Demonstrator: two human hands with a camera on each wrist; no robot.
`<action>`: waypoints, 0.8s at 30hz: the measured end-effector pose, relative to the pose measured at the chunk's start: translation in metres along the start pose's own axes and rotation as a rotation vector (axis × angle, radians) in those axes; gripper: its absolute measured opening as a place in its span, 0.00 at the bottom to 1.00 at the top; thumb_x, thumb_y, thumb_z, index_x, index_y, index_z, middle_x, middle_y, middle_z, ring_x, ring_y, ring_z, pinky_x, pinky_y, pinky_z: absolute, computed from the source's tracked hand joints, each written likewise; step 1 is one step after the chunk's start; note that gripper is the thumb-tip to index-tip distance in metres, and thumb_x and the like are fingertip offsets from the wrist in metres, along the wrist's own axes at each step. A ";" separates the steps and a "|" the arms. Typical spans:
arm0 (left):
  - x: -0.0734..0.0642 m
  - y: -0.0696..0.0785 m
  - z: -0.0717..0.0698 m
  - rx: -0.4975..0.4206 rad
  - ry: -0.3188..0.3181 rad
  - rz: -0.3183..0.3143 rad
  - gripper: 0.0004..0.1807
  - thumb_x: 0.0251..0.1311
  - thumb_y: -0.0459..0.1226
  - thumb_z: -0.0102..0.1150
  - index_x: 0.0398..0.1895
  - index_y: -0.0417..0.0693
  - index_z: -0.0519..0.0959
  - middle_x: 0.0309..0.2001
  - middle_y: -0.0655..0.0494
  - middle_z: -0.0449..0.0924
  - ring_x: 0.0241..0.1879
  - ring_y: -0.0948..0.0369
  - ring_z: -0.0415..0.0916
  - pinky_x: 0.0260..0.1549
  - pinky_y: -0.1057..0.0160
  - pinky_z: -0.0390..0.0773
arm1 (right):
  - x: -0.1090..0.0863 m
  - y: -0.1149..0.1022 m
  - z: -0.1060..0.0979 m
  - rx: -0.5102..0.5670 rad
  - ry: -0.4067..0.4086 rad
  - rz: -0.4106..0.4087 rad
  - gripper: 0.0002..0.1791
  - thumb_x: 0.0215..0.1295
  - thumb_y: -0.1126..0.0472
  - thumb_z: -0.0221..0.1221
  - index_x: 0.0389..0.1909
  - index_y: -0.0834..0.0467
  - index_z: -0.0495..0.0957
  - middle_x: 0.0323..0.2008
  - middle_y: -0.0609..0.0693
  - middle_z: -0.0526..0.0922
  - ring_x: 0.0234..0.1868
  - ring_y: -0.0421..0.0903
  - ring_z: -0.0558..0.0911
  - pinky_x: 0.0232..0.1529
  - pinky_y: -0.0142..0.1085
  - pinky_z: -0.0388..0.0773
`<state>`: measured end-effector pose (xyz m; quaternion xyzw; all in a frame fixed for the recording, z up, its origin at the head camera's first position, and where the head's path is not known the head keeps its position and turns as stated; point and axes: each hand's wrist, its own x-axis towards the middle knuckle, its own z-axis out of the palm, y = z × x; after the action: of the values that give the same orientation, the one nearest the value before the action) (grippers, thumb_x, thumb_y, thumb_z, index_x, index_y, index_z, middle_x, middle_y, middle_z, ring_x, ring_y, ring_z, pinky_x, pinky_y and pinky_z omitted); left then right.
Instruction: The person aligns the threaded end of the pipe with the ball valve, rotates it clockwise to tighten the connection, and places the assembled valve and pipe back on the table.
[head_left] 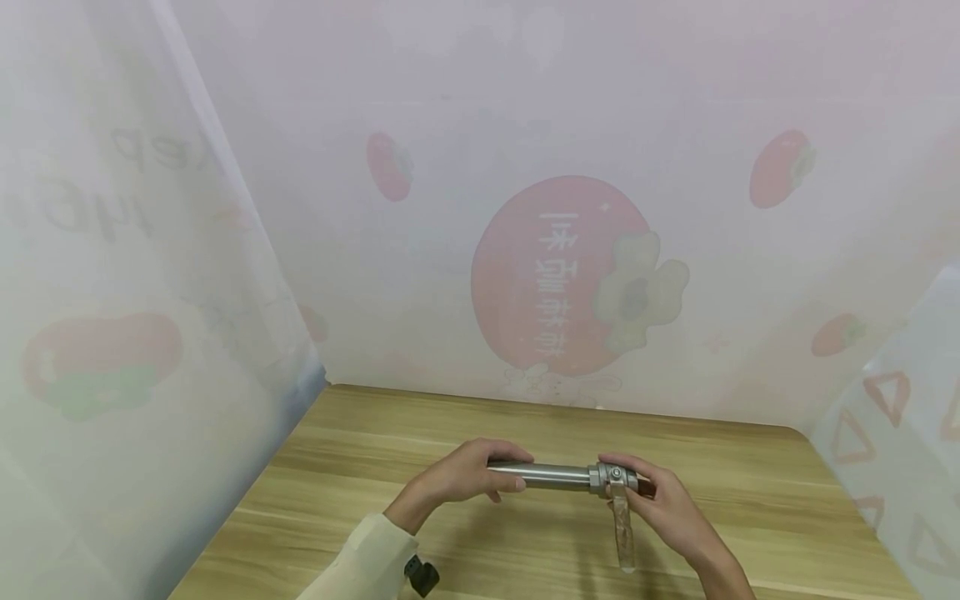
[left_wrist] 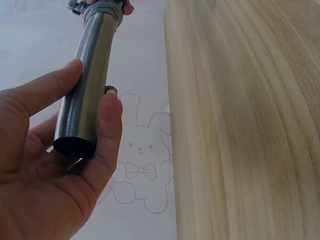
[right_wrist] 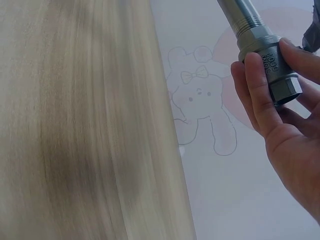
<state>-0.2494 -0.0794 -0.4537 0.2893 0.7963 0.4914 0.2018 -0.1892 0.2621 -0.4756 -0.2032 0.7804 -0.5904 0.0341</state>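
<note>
A steel pipe joined to a ball valve is held level above the table in the head view. My left hand grips the pipe near its free end, thumb on one side and fingers on the other. That end of the pipe is hollow in the left wrist view. My right hand holds the valve body at the other end. The valve's lever, covered in brownish wrap, hangs toward me. In the right wrist view the valve shows raised lettering, and pipe threads run into it.
A wood-grain table lies beneath both hands. Pale curtains with printed persimmons surround it, with the back curtain along the far edge and another curtain on the left. A black device sits at the left sleeve.
</note>
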 end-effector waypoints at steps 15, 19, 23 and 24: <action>-0.001 0.002 0.000 0.015 0.006 -0.007 0.19 0.73 0.40 0.71 0.64 0.50 0.86 0.52 0.54 0.88 0.45 0.62 0.84 0.39 0.60 0.90 | 0.000 0.001 0.001 -0.013 0.004 0.032 0.26 0.83 0.62 0.61 0.76 0.67 0.73 0.68 0.77 0.75 0.54 0.41 0.89 0.53 0.32 0.87; -0.001 0.000 0.000 0.014 0.009 -0.014 0.18 0.73 0.40 0.72 0.63 0.52 0.87 0.50 0.57 0.88 0.45 0.61 0.84 0.39 0.61 0.90 | 0.000 0.000 0.000 0.012 -0.006 0.017 0.26 0.83 0.65 0.59 0.76 0.67 0.72 0.69 0.79 0.73 0.54 0.40 0.89 0.53 0.33 0.88; -0.002 0.000 0.000 0.014 0.012 -0.019 0.17 0.73 0.41 0.72 0.62 0.52 0.87 0.49 0.58 0.88 0.45 0.61 0.84 0.39 0.61 0.90 | 0.000 -0.001 0.000 0.016 -0.009 0.007 0.25 0.83 0.66 0.58 0.76 0.68 0.72 0.69 0.79 0.73 0.54 0.39 0.89 0.52 0.33 0.88; -0.002 0.001 0.000 0.016 0.013 -0.020 0.17 0.73 0.41 0.72 0.62 0.52 0.87 0.49 0.58 0.88 0.45 0.61 0.84 0.39 0.61 0.90 | 0.000 -0.001 0.000 0.013 -0.009 0.005 0.25 0.83 0.66 0.58 0.76 0.68 0.72 0.69 0.79 0.74 0.54 0.39 0.89 0.52 0.33 0.88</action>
<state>-0.2480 -0.0805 -0.4531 0.2799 0.8042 0.4850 0.1993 -0.1894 0.2617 -0.4746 -0.2036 0.7768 -0.5946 0.0403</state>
